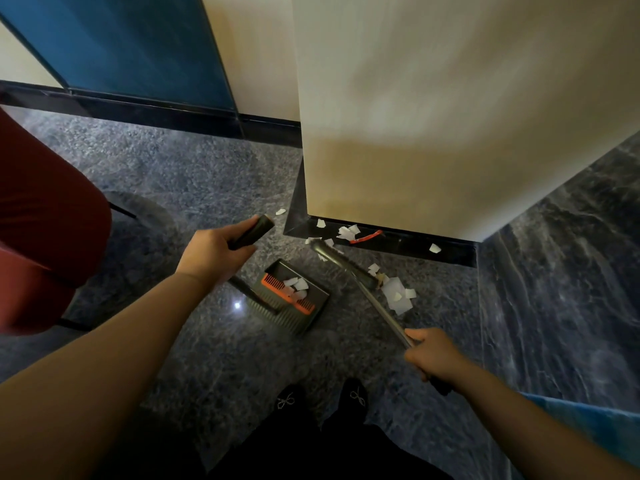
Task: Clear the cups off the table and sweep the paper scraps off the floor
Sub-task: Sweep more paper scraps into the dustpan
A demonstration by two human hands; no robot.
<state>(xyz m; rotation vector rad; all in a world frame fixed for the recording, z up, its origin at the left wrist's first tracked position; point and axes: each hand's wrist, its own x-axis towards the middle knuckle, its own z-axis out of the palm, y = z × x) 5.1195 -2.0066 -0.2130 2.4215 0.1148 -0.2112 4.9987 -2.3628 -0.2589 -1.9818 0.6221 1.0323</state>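
Red upholstered chair point(45, 216), left edge. Cream pillar point(433, 116) with black skirting, centre-right. Blue wall panel point(131, 46), upper left. Orange strip point(366, 236) at pillar base.

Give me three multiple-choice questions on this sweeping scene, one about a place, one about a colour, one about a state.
1. Where do the scraps already collected lie?
A. in the dustpan
B. on the red chair
C. on a shoe

2. What colour is the dustpan's comb?
A. blue
B. orange
C. white

3. What is the right hand doing?
A. hanging idle
B. pressing the wall
C. gripping the broom handle

Answers: 1 A, white scraps sit inside the pan; 2 B, its teeth show orange; 3 C, fingers curl round the handle.
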